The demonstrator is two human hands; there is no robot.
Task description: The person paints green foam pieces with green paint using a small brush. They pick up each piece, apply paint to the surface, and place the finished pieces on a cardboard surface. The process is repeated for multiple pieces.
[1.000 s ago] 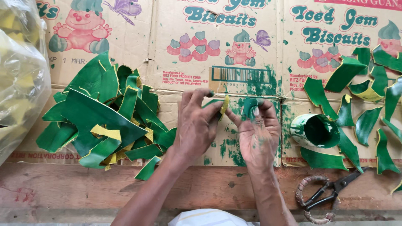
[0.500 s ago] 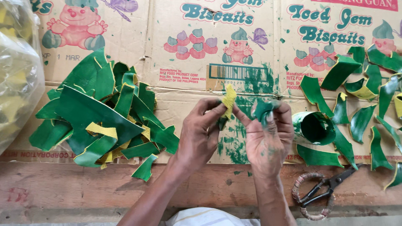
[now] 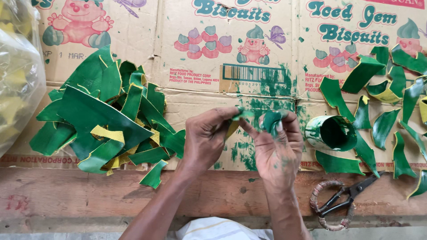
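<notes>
Lowered since a moment ago, both hands now pinch one small green-and-yellow piece point(image 3: 236, 119) above the cardboard surface point(image 3: 200, 66), left hand point(image 3: 205, 138) and right hand point(image 3: 275, 149) each clamped on it, between the scrap pile point(image 3: 106, 124) and scissors point(image 3: 342, 200).

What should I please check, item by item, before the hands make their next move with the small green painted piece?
1. Small green painted piece held by both hands: ok, left hand and right hand pinch it between the fingertips.
2. Piece held above the flattened cardboard sheet: ok.
3. Right fingers free of paint: not ok, smeared green.
4. Black scissors with wrapped handles within sight: ok, lying closed on the wooden board, right of the right hand.
5. Green-painted open can upright: not ok, it lies on its side.
6. Paint on the piece dry: cannot tell.
</notes>
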